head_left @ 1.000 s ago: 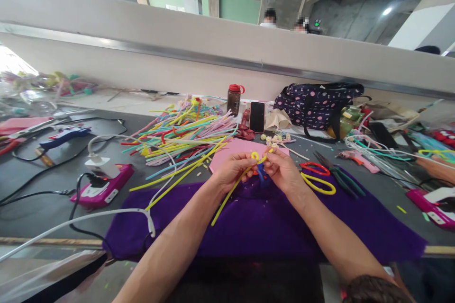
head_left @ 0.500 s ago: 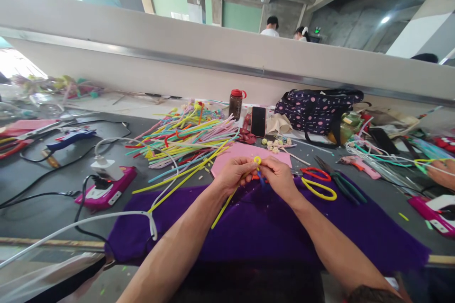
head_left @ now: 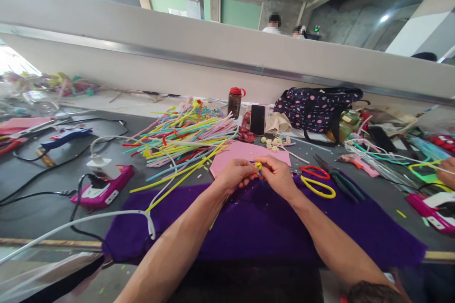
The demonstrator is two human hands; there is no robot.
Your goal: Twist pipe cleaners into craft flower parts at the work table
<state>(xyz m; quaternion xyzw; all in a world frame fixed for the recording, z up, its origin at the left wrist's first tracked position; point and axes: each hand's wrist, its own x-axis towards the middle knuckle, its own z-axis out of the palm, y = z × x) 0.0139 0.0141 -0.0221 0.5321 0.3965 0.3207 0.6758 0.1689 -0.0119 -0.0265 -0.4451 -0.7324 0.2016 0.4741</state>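
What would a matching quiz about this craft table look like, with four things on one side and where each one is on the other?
Things:
1. yellow pipe cleaner
2. red-capped bottle
3. spotted bag
4. pile of pipe cleaners

Places:
A. stands upright just left of the phone
B. pinched between the left hand and the right hand
C. spread out to the left of the pink sheet
D. at the back, right of the phone

Pairs: 1-B, 2-A, 3-D, 4-C.
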